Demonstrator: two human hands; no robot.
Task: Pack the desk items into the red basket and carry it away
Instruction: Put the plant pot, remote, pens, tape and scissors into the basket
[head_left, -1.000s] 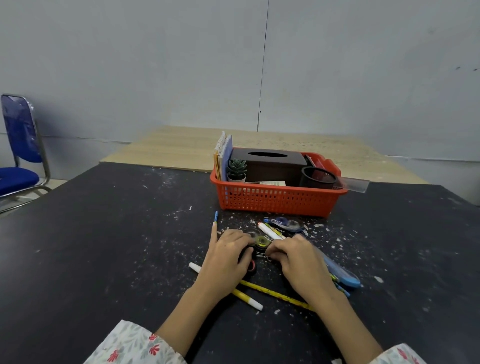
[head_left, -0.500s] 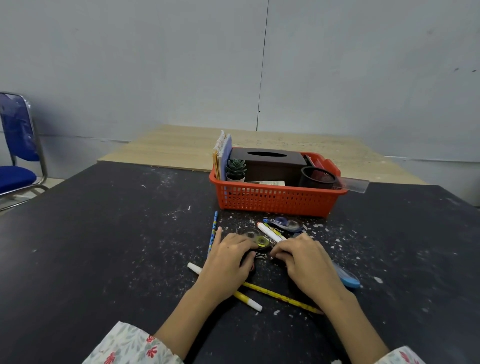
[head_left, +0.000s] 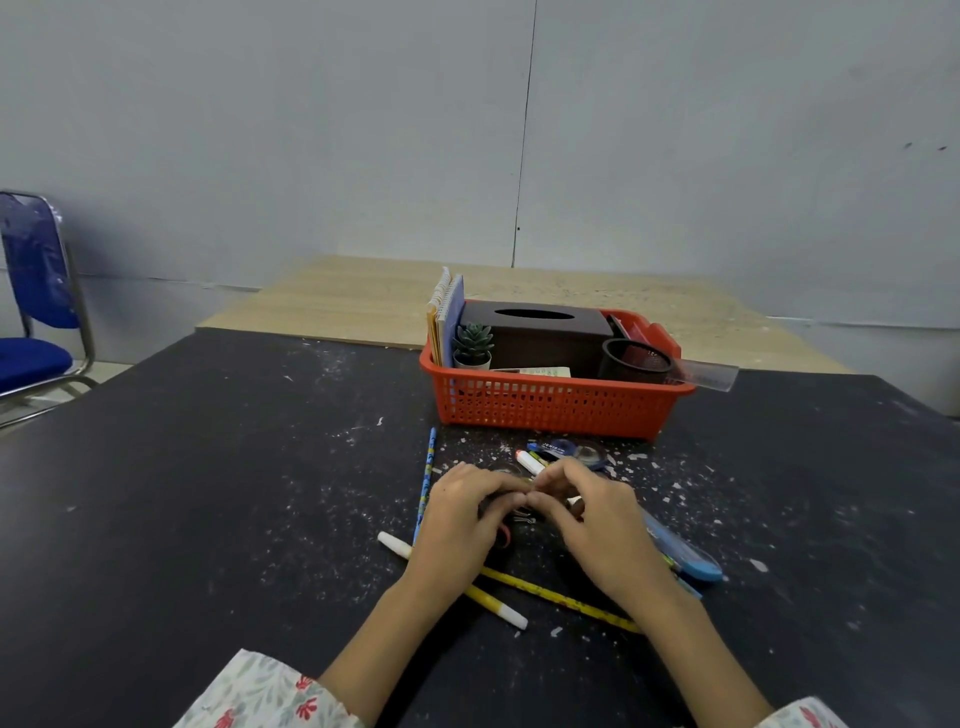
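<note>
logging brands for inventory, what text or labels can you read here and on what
Correction tape: white print on its blue body, too blurred to read.
Paper pad in the red basket: green marks, too small to read.
Blue cutter: small dark print, unreadable.
Yellow measuring tape: ticks only, no legible numbers.

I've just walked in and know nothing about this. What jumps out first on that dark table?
The red basket at the far middle of the table, already holding a brown tissue box, a small plant and notebooks. Nearer, the left hand and right hand meet fingertip to fingertip over scattered pens and clips.
</note>
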